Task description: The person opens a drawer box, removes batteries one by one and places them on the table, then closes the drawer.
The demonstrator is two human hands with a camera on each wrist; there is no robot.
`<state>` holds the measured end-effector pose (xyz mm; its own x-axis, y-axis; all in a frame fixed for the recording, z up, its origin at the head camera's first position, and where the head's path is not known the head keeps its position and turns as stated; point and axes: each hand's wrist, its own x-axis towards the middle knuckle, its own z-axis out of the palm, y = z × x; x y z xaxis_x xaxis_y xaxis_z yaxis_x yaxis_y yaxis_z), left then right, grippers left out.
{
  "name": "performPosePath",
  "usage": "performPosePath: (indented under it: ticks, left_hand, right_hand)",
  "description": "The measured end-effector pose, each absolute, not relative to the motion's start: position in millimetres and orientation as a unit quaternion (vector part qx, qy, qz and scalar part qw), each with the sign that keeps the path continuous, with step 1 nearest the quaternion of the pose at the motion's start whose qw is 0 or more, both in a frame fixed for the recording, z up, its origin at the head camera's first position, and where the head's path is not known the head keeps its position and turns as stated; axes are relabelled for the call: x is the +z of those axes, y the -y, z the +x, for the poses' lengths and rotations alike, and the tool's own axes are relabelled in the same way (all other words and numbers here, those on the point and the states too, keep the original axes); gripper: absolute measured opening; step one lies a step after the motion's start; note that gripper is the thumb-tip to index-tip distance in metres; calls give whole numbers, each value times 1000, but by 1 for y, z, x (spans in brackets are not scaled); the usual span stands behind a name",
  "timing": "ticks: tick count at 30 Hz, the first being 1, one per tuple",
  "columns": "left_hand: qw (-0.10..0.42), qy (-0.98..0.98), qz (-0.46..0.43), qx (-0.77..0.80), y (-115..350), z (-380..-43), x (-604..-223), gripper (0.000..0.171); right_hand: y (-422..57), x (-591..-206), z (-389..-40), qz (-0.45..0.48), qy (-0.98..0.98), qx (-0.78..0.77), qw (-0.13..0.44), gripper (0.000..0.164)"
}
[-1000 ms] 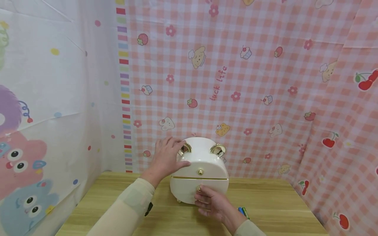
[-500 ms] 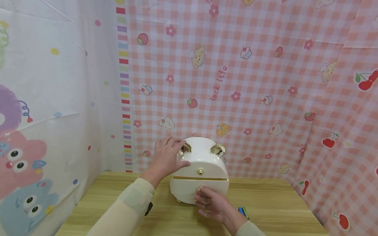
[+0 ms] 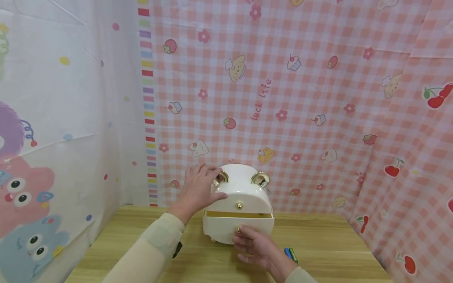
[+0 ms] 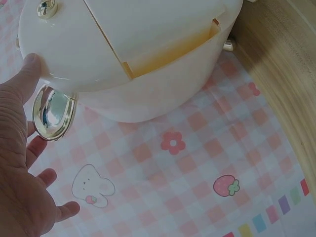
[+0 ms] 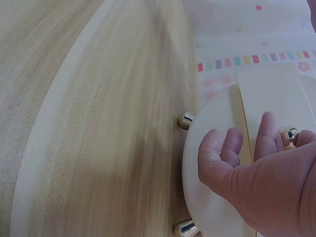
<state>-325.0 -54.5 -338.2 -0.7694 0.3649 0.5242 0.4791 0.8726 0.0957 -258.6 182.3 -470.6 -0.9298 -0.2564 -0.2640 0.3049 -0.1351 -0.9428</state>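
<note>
A white round two-drawer storage box [image 3: 242, 175] with gold ears stands at the back of the wooden table. Its lower drawer [image 3: 221, 226] is pulled part way out, and a yellowish inside shows through the gap, also in the left wrist view. My right hand [image 3: 260, 247] pinches that drawer's gold knob [image 3: 238, 229] between thumb and index finger; the other fingers bend loosely below. At the upper left, my left hand [image 3: 198, 186] rests on the box, thumb against its front and fingers beside the gold ear [image 4: 53, 113]. The upper drawer's knob [image 3: 239, 205] is untouched.
Blue and green pen-like sticks [image 3: 291, 254] lie on the table [image 3: 325, 243] to the right of my right hand. A pink checked cloth [image 3: 301, 137] hangs right behind the box, with a white printed cloth [image 3: 85, 157] on the left.
The lower drawer has slid out further towards me, widening the gap above it. My right hand has moved slightly down with its knob, while the left hand has stayed in place.
</note>
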Motion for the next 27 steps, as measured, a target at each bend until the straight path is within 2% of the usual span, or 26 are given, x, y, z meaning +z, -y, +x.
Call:
performPosePath:
  ticks: [27]
  left_hand:
    - [244,937,-223,-114,54,-325,-337,85]
  right_hand:
    - [-185,-472,-243,9,-631,-750,200,40]
